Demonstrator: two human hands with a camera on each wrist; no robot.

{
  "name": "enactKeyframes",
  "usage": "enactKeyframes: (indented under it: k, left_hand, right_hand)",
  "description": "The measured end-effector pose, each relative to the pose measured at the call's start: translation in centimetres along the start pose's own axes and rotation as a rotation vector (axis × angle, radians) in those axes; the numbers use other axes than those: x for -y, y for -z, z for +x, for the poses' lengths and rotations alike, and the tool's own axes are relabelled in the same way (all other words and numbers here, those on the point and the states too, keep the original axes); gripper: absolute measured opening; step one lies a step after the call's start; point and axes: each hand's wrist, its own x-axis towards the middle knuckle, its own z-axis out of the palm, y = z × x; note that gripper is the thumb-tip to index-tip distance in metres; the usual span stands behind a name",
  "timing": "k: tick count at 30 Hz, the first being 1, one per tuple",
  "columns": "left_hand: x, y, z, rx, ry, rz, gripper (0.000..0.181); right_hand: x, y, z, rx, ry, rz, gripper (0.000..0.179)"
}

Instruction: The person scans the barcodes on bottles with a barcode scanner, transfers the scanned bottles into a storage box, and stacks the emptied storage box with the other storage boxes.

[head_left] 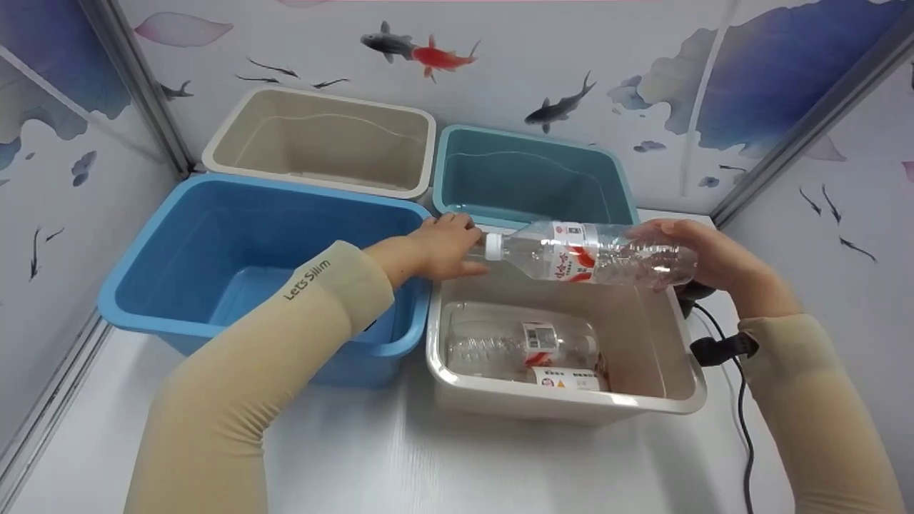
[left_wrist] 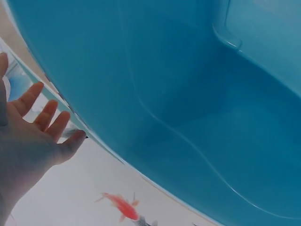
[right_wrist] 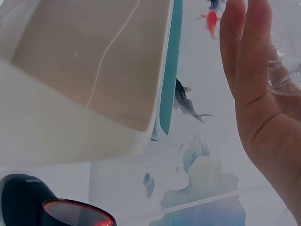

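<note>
A clear plastic bottle (head_left: pixel 528 257) with a white cap and a red-and-white label lies level in the air above the near white bin (head_left: pixel 564 403). My right hand (head_left: pixel 703 257) grips it round its base; in the right wrist view this hand (right_wrist: pixel 263 94) has its fingers along the bottle's end. At the cap end is my left hand (head_left: pixel 446 246), its fingertips close by the cap. The left wrist view shows this hand (left_wrist: pixel 35 127) with fingers spread. Inside the white bin rest another clear bottle (head_left: pixel 493 350) and a white-labelled item (head_left: pixel 568 378).
A blue bin (head_left: pixel 150 325) stands left of the white one. Behind are a beige bin (head_left: pixel 321 146) and a teal bin (head_left: pixel 528 178). A black device (right_wrist: pixel 28 197) with a red-lit rim sits right of the white bin, near a black cable (head_left: pixel 742 421). Printed panels enclose the table.
</note>
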Motion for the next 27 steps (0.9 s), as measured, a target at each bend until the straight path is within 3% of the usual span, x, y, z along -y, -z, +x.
enactKeyframes:
  k: [6,11,20,27]
  left_hand:
    - [0.1,0.2,0.0,-0.049,-0.049,-0.067,0.053]
    - [0.1,0.3,0.0,-0.094,-0.118,-0.118,0.039]
    - [0.4,0.1,-0.2,-0.073,-0.111,-0.185,0.048]
    - [0.4,0.4,-0.2,-0.073,-0.108,-0.246,0.041]
  right_hand:
    - [-0.5,-0.2,0.5,0.096,0.000,0.174,0.046]
    - [-0.8,-0.3,0.9,0.143,-0.036,0.140,0.045]
    - [0.1,-1.1,1.4,0.101,-0.026,0.240,0.040]
    - [0.5,-1.2,1.3,0.045,-0.016,0.305,0.045]
